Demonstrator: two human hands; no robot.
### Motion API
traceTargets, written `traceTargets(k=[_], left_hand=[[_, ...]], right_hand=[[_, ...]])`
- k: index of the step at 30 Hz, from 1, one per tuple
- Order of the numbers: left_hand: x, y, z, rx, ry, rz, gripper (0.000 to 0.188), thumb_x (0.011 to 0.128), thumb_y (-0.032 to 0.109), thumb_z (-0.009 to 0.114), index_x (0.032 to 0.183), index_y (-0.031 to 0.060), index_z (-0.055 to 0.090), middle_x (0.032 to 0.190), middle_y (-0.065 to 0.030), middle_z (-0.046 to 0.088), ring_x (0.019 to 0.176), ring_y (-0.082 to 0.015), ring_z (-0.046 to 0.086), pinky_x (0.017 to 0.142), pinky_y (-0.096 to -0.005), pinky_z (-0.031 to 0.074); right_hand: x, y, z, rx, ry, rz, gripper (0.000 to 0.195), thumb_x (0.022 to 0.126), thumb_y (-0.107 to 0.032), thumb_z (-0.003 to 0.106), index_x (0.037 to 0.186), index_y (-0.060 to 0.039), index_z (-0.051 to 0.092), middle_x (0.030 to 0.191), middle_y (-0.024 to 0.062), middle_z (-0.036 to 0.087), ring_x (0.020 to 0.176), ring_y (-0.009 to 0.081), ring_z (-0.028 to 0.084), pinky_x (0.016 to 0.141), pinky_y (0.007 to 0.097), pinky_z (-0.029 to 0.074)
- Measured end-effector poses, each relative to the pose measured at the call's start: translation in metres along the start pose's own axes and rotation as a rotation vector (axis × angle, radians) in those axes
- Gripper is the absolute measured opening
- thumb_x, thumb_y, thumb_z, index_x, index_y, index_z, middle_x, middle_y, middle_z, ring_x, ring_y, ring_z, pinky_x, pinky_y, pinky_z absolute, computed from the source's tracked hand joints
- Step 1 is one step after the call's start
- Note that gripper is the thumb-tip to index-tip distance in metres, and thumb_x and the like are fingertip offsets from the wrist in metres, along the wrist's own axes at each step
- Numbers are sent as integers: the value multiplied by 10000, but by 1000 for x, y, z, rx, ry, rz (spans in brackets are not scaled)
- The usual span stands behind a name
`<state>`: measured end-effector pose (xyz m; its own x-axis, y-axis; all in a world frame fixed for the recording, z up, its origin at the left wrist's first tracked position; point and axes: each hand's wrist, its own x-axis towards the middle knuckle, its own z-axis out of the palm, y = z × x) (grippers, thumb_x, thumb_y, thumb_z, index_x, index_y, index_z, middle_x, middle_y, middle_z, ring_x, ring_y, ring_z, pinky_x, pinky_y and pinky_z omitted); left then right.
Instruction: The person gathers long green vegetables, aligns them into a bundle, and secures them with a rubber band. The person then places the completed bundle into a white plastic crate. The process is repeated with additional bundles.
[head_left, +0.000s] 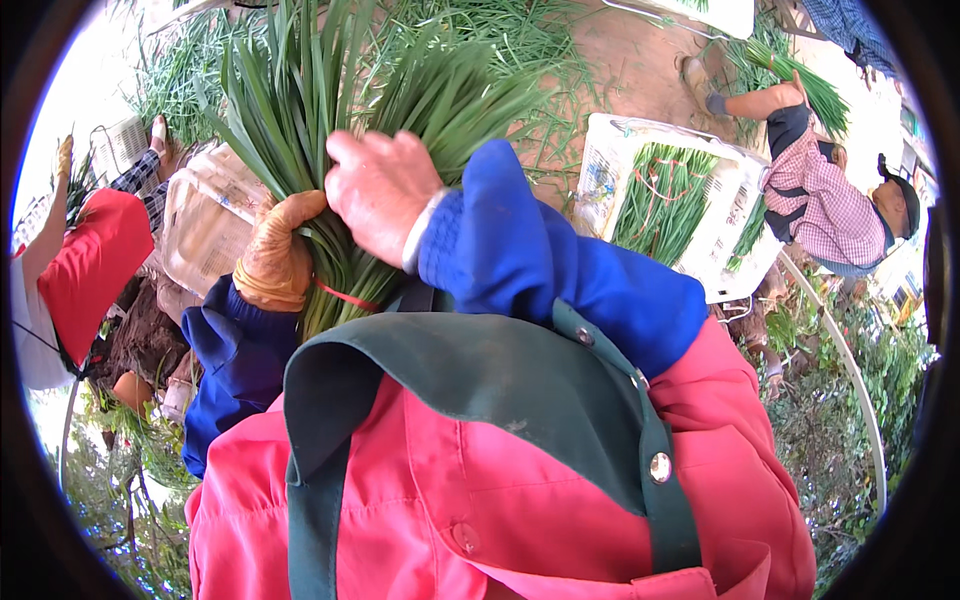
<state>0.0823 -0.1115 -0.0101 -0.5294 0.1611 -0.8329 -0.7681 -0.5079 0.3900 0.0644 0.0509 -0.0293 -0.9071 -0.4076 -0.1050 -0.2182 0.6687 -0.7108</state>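
Observation:
A thick bundle of long green leaves, seemingly garlic chives (289, 112), fans out before me, with a red tie (345, 295) around its lower part. My left hand (277, 240), in a worn orange-yellow glove, is closed around the bundle above the tie. Against the leaves beside it lies my bare right hand (384, 193), fingers curled and slightly blurred; whether it grips any leaves is hidden. Blue sleeve covers reach both wrists. The bundle's lower end disappears behind my dark green apron (465, 367).
Loose leaves (480, 37) litter the ground ahead. A white plastic crate (600, 150) at right holds tied green bundles (664, 202); another crate (206, 217) stands at left. One person (840, 202) sits at right with a bundle, another person (90, 270) at left.

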Motion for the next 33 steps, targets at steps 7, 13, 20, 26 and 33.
traceTargets(k=[7,13,20,26,33], left_hand=[[-12,11,32,28,-60,58,491,773,1,605,1260,-18,545,1160,-148,639,1019,-275,643,941,-413,522],[-17,19,13,-4,-16,110,478,776,-11,586,1251,11,537,1121,-124,648,983,-267,651,903,-409,537],[-3,35,15,9,22,191,434,796,-32,564,1228,4,543,1096,-135,644,956,-266,657,852,-398,562],[31,13,58,242,139,368,528,788,-19,667,1278,-13,471,1044,-134,648,891,-234,653,780,-346,560],[56,31,76,666,-55,466,693,777,112,787,1347,-2,410,1170,-118,549,928,-184,593,800,-305,515]], right_hand=[[52,131,-9,-453,12,298,125,793,-174,630,826,-84,710,916,160,621,837,317,642,730,457,534],[17,260,-60,-112,234,525,226,817,-309,673,863,-89,696,803,128,679,774,313,652,699,421,504],[-60,225,4,-107,126,513,663,805,-78,628,1405,9,360,1184,283,607,1094,405,604,947,431,469],[-63,70,22,1507,-412,650,656,907,-486,618,1336,-25,432,1192,64,599,1008,140,612,809,286,493],[-44,60,3,1975,-202,678,487,920,-296,632,1290,-2,512,1119,124,657,962,217,669,870,362,546]])
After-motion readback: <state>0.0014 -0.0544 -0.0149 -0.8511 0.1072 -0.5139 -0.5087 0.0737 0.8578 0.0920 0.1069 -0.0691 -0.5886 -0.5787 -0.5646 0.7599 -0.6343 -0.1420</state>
